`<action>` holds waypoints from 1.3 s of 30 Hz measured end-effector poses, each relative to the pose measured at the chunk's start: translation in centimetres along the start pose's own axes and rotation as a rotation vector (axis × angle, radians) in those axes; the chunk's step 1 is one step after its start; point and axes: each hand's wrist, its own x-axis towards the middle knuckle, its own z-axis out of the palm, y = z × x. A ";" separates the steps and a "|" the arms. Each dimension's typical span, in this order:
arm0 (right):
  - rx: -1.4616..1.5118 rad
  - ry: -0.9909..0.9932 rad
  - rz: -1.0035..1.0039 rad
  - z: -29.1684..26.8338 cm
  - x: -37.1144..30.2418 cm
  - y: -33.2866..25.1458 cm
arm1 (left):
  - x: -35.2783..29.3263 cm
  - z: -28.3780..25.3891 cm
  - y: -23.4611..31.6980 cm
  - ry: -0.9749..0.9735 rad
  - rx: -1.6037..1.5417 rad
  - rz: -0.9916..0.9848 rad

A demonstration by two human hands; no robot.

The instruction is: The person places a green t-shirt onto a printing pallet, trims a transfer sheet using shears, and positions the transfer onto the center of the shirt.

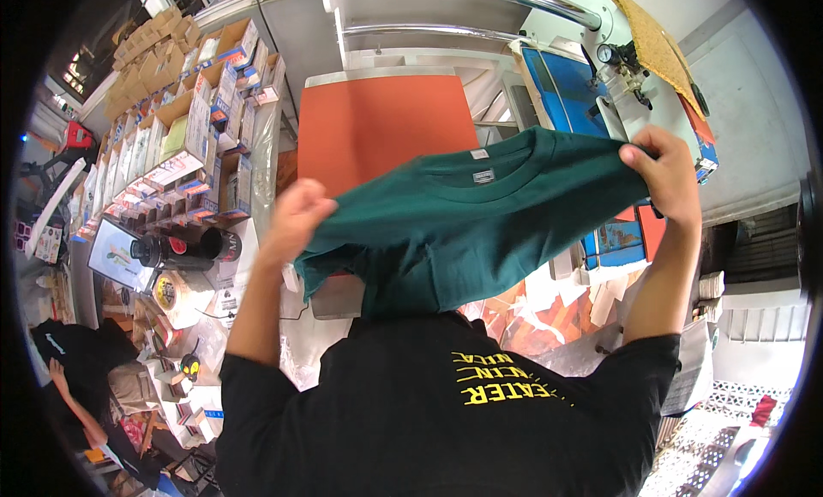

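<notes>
A dark green T-shirt (454,227) hangs stretched between my two raised hands, its neckline and inside label uppermost. My left hand (300,214), slightly blurred, is closed on the fabric at one shoulder. On the opposite side my right hand (662,167) pinches the other shoulder or sleeve edge, thumb toward the neckline. The lower part of the shirt drops in front of my black-shirted chest. Beyond it lies a flat orange-red pad (386,124), whose near part the shirt covers from sight.
Stacked cardboard boxes (184,133) fill the left side, with a tablet (120,253) and a black bottle (184,248) near them. Metal bars (471,17) run across the far side. At right stands a machine with a pressure gauge (606,53). Another person (81,368) is at lower left.
</notes>
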 end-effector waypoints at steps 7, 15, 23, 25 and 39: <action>-0.098 -0.028 -0.359 -6.7 -4.8 -0.2 | -7.8 -14.1 18.6 -0.001 0.032 0.563; -0.160 0.295 -0.290 -13.8 0.8 -2.1 | -6.0 -22.4 31.9 0.584 1.004 0.523; -0.355 0.071 -0.320 -0.7 17.0 2.3 | 13.2 -19.3 18.7 0.106 0.670 0.103; -0.547 -0.107 -0.125 5.6 20.8 3.2 | 16.1 -19.3 12.6 0.110 0.855 0.046; 0.118 0.150 0.656 31.1 29.6 16.6 | 28.3 -14.1 -12.8 0.700 0.220 -0.434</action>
